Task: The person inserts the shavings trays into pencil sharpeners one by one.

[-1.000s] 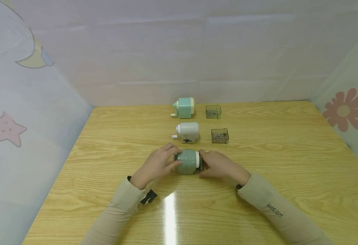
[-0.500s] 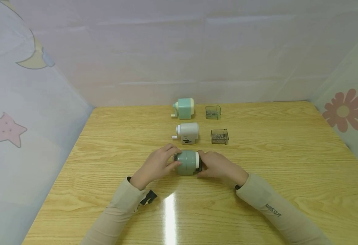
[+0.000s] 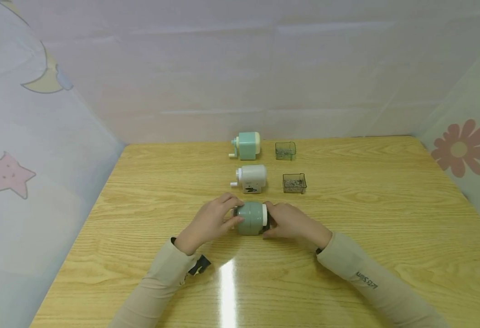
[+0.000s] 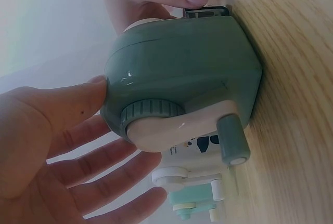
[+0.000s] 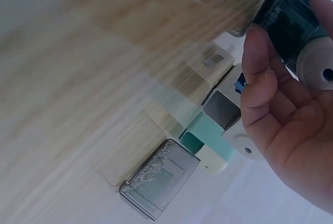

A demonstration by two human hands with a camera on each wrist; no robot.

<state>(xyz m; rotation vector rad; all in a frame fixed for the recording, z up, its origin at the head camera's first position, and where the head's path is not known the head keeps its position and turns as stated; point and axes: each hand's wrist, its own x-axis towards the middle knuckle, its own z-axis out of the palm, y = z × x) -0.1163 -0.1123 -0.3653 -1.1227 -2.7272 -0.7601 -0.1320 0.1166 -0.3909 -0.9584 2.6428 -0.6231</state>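
Observation:
A grey-green pencil sharpener [image 3: 251, 217] stands on the wooden table [image 3: 346, 264] between my hands, its crank [image 4: 231, 141] pointing left. My left hand [image 3: 228, 212] cups the crank end, with the thumb [image 4: 78, 99] pressed on the body and the fingers reaching over the far side. My right hand [image 3: 269, 221] pinches the dark shavings drawer [image 5: 289, 16] at the sharpener's right end. The drawer sits almost fully inside the body, and only its edge [image 4: 205, 12] shows past the shell.
Behind stand a white sharpener [image 3: 252, 177] and a mint one [image 3: 248, 145]. To the right of each lies a clear drawer with shavings [image 3: 294, 182] [image 3: 286, 150]. Printed fabric walls close in the table on the left, right and back.
My right hand has shifted slightly left and the dark drawer has slid further into the green sharpener. The left hand has stayed in place.

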